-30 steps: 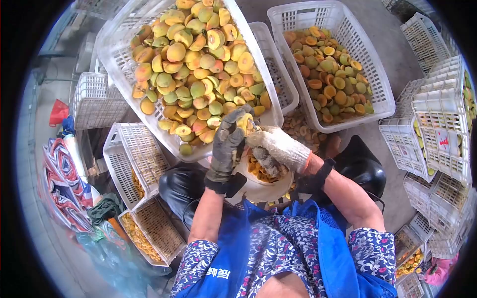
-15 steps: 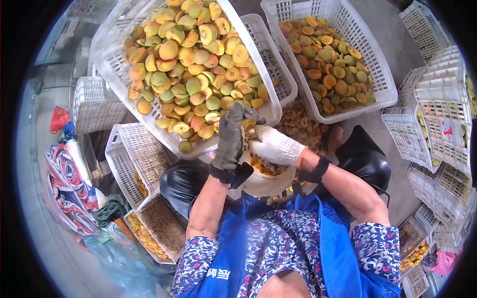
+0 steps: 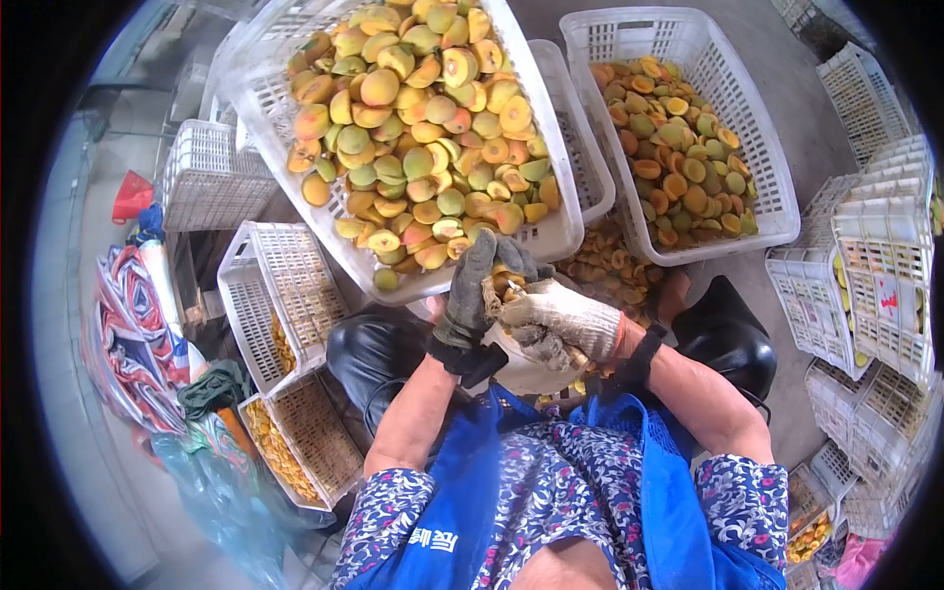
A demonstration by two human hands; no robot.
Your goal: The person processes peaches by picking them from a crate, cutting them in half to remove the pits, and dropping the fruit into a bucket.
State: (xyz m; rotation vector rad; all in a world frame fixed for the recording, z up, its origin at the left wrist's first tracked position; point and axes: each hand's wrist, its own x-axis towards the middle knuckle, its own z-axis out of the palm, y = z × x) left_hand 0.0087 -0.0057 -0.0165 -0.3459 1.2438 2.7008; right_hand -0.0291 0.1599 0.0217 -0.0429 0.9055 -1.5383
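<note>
My left hand [image 3: 470,295], in a dark grey glove, is closed around a peach half [image 3: 504,281] whose yellow flesh shows between thumb and fingers. My right hand [image 3: 565,320], in a soiled white glove, grips a small hand tool [image 3: 577,360]. Its handle end sticks out below the fist, and a bright metal tip touches the fruit; the rest is hidden. Both hands are close together above a pale bucket [image 3: 526,366], partly covered by them. Just beyond them is a tilted white crate [image 3: 560,231] heaped with peach halves [image 3: 423,128].
A second white crate [image 3: 777,228] of peach halves stands at the far right. Cut pieces [image 3: 610,258] lie low between the crates. Stacked crates [image 3: 885,265] line the right side. At left are smaller crates [image 3: 295,285], a striped sheet [image 3: 138,334] and clear plastic [image 3: 221,492].
The right hand has turned, so the tool's handle end and metal tip now show. Yellow fruit has become visible in the left hand. The whole view has shifted slightly.
</note>
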